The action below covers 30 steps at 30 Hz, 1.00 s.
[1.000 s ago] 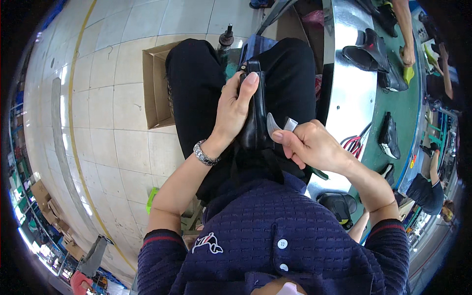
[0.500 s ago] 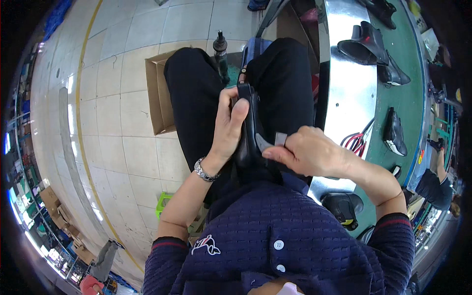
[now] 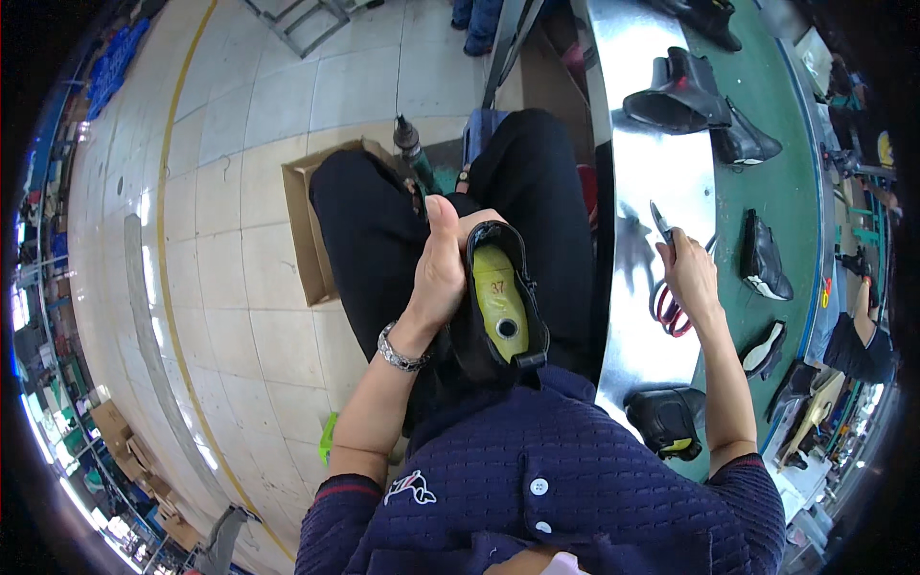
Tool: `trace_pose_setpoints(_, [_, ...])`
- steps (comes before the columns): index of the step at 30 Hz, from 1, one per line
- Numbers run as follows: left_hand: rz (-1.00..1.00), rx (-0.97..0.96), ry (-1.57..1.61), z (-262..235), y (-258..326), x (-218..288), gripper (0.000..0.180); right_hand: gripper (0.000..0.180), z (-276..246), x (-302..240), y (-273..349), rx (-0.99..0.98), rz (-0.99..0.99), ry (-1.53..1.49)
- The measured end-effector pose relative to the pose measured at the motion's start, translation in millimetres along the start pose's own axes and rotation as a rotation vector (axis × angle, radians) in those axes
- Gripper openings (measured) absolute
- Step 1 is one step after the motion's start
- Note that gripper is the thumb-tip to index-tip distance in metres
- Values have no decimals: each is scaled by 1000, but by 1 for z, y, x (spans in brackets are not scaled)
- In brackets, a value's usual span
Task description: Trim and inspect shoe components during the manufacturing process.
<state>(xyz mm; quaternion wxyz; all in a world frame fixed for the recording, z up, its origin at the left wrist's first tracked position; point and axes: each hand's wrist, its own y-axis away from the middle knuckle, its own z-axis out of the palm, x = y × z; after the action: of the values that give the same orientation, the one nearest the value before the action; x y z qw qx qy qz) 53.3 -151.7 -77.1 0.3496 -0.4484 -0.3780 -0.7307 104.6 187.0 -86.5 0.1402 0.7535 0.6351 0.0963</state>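
My left hand (image 3: 441, 259), thumb raised, is closed on the side of a black shoe (image 3: 533, 331) at my lap. The shoe's opening now faces up, showing a yellow-green shoe last (image 3: 505, 297) with a round hole inside. Over the shiny metal strip of the bench (image 3: 642, 182), my right hand (image 3: 690, 273) has its fingers closed on a slim, pointed metal tool (image 3: 661, 220). The tool's tip points away from me; its other end is hidden in the hand. Red and black loops (image 3: 669, 311) lie beside that hand.
On the green belt (image 3: 733, 216) are several black shoes, one being an upright shoe (image 3: 765, 254). A black shoe (image 3: 664, 422) stands on the bench's near end. An open cardboard box (image 3: 302, 240) and a dark upright tool (image 3: 410, 144) are near my knees.
My right hand has moved from the shoe to above the metal bench strip, with the tool. My left hand has turned the shoe so its opening faces up.
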Motion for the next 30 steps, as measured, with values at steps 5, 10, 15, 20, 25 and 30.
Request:
trace_pose_setpoints(5, [127,-56,-231,23,-22,25,98,36,19,27,3,168,74,-30])
trace_pose_setpoints(10, [-22,-415,438,38,-43,59,97,33,-31,-55,-23,386,-718,-781])
trace_pose_setpoints(15, [-179,-819,669,72,-90,86,63,69,-79,-68,9,-369,-741,-1323])
trace_pose_setpoints(20, [133,-381,288,79,-110,51,53,81,-84,-19,57,-341,-500,-1614])
trace_pose_setpoints(25, [-63,-686,497,169,-66,72,42,60,-57,71,156,278,505,-2051])
trace_pose_setpoints(30, [-34,-1371,781,216,-23,110,54,63,30,214,246,1304,963,-1795])
